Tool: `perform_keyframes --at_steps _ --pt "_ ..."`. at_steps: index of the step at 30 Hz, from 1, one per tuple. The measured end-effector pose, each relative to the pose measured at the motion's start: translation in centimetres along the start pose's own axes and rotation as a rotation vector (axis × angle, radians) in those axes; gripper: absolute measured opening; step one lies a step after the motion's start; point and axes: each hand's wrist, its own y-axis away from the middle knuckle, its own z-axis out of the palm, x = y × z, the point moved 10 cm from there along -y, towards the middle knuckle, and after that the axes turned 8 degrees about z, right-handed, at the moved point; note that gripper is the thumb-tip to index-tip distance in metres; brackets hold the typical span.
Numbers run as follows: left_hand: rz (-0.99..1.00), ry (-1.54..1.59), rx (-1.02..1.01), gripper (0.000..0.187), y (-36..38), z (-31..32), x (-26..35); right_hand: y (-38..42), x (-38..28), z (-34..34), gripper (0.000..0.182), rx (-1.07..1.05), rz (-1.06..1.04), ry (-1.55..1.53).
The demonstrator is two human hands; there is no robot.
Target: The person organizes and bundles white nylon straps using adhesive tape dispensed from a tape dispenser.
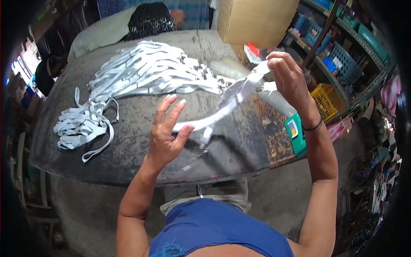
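A white lanyard, blurred by motion, stretches above the table between my two hands. Its upper end is pinched in the fingers of my right hand, raised at the right. The lower loop runs to my left hand, whose fingers are spread with the thumb apart; whether the strap touches the palm is hidden. A metal clip dangles from the lanyard near the left thumb. Beyond my hands, a wide pile of white lanyards lies fanned out, metal clips toward the right. A smaller tangled heap of white straps sits at the left.
A green box stands at the table's right edge, by my right forearm. At the back are a black bundle and a cardboard box. Shelves with baskets and a yellow crate stand right of the dark table.
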Motion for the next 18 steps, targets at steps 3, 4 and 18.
perform_keyframes --at_steps 3,4,18 --pt "-0.023 0.127 0.084 0.054 -2.9 -2.2 0.0 -3.5 0.5 -4.5 0.024 0.214 0.035 -0.071" --pt "-0.029 0.159 0.089 0.053 -3.8 -2.4 -0.1 -4.3 0.6 -5.8 0.025 0.299 0.032 -0.071" --pt "0.127 0.429 0.003 0.053 -14.6 1.2 2.8 -9.6 6.4 -12.9 0.021 0.372 0.291 -0.783"
